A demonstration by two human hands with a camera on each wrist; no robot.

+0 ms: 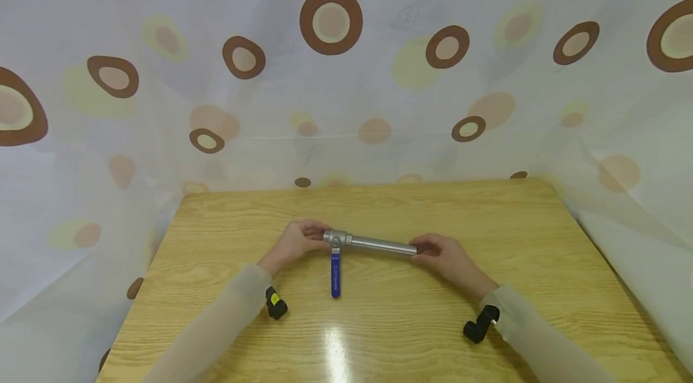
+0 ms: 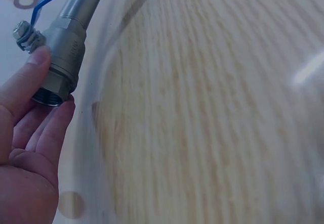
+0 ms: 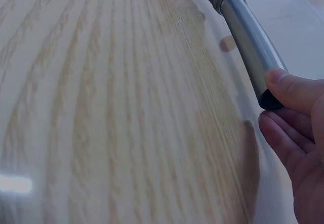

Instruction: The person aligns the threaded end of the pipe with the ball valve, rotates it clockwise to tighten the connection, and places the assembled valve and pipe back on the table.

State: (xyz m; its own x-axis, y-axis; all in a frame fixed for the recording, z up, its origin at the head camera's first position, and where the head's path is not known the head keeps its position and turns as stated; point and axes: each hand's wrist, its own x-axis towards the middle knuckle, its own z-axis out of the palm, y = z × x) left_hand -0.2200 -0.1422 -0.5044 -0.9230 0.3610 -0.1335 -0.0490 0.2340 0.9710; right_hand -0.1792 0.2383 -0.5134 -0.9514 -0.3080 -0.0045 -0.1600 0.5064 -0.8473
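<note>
A silver ball valve with a blue lever handle is joined to a straight metal pipe that runs to the right. My left hand pinches the valve's left end between thumb and fingers. In the left wrist view the valve body shows its open threaded end facing the palm. At the pipe's far end my right hand holds the tip. The right wrist view shows the thumb on the pipe near its open end, with fingers beneath. The lever points toward me.
The valve and pipe are above a wood-grain table. A white curtain with brown and yellow circles hangs behind the table and along both sides. Black camera mounts sit at both wrists.
</note>
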